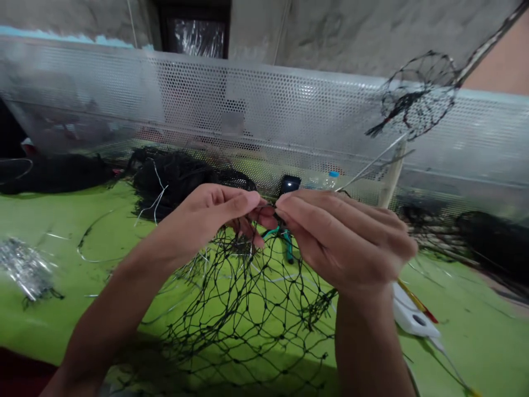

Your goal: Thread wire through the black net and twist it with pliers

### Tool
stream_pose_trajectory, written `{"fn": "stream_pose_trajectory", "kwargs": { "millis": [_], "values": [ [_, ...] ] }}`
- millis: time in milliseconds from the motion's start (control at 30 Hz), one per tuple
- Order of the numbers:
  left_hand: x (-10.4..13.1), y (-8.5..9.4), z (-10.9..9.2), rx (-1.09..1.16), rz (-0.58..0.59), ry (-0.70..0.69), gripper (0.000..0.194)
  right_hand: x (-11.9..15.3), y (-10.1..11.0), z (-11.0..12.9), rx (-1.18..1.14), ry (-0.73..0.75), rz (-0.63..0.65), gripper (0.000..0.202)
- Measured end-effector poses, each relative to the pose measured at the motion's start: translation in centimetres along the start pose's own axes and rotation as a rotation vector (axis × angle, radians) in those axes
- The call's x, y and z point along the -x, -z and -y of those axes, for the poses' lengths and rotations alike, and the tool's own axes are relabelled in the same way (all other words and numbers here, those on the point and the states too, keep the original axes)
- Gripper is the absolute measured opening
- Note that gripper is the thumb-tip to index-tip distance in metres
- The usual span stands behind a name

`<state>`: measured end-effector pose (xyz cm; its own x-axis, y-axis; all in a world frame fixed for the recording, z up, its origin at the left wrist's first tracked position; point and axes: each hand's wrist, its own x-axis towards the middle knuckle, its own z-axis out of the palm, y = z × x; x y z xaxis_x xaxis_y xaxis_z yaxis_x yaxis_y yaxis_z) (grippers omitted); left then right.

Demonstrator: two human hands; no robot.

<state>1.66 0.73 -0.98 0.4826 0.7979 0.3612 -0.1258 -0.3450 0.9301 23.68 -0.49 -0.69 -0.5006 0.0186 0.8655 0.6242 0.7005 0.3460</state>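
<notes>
A black knotted net (pixel 248 309) hangs down from my two hands over the green table (pixel 37 215). My left hand (pixel 223 212) pinches a black strand at the net's upper edge between thumb and fingers. Close beside it, my right hand (pixel 343 231) is closed with thumb and forefinger on the same strand area. The fingertips of both hands almost meet, and the exact knot between them is too small to make out. Behind the net lie pliers with teal handles (pixel 288 245), partly covered by my right hand.
Bundles of black cord (pixel 173 176) lie at the back left, before a perforated metal panel (pixel 276 105). A round net (pixel 421 99) hangs at upper right. A white power strip (pixel 413 314) sits to the right; silvery wire pieces (pixel 25 267) lie left.
</notes>
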Motion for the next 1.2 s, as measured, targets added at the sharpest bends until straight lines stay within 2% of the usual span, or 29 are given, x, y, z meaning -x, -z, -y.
{"fn": "stream_pose_trajectory", "kwargs": {
  "millis": [167,367,467,600,700,900,1000,1100,1133,1200],
  "values": [
    [-0.5,0.2,0.1,0.079,0.024,0.065,0.025,0.0,-0.5,0.1,0.013,0.111,-0.042,0.024],
    [-0.7,0.7,0.0,0.131,0.040,0.086,0.017,0.3,-0.9,0.1,-0.026,0.113,-0.023,0.029],
    [-0.9,0.7,0.3,0.129,0.002,0.054,0.012,0.4,-1.2,-0.2,-0.014,0.094,-0.028,0.029],
    [-1.0,0.6,0.7,0.084,-0.065,-0.071,0.009,0.1,-1.3,0.0,-0.003,0.002,0.018,0.028],
    [-0.6,0.4,0.6,-0.112,-0.150,-0.175,0.009,-0.4,-1.3,0.6,-0.011,-0.080,0.045,0.020],
    [0.3,-0.2,0.7,-0.750,-0.316,-0.471,0.012,-0.9,-1.5,1.1,-0.070,-0.236,0.057,0.009],
    [0.0,-0.2,1.4,-1.064,-0.378,-0.702,0.011,-0.8,-1.8,0.5,-0.154,-0.313,0.085,0.007],
    [-0.6,0.0,2.1,-1.308,-0.384,-0.906,0.015,-0.5,-2.2,-0.1,-0.240,-0.362,0.104,0.008],
    [-0.8,0.1,2.3,-1.311,-0.384,-0.899,0.014,-0.4,-2.3,-0.3,-0.244,-0.358,0.108,0.009],
    [-1.1,0.3,2.4,-1.133,-0.372,-0.733,0.012,-0.2,-2.5,-0.6,-0.206,-0.298,0.120,0.009]
  ]
}}
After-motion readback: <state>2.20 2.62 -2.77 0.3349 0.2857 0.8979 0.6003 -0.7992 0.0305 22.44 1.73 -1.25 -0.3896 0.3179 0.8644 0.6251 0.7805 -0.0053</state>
